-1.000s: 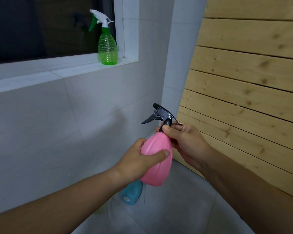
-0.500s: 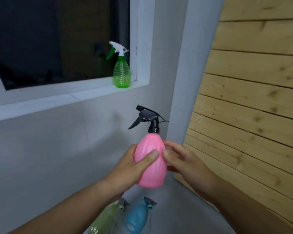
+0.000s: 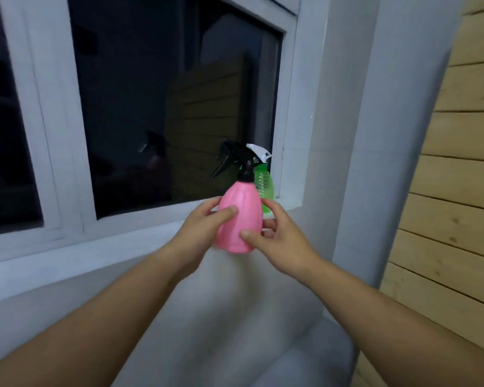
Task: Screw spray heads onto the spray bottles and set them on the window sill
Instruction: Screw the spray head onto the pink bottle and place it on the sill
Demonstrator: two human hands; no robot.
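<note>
I hold a pink spray bottle [image 3: 239, 217] upright between both hands, just in front of the white window sill [image 3: 140, 227]. A black spray head [image 3: 236, 159] sits on its neck, nozzle pointing left. My left hand [image 3: 204, 229] grips the bottle's left side, thumb across the front. My right hand [image 3: 277, 236] grips the right side and lower front. Behind the pink bottle a green spray bottle [image 3: 264, 185] with a white head stands on the sill at its right end, partly hidden.
A dark window pane [image 3: 165, 107] in a white frame rises behind the sill. A white wall column [image 3: 375, 135] stands right of the window, and a wooden plank wall [image 3: 458, 191] fills the right side. White tiled wall lies below the sill.
The pink bottle has risen from low in front of the wall up to sill height, beside the green bottle. My right hand moved from the spray head down onto the bottle's body.
</note>
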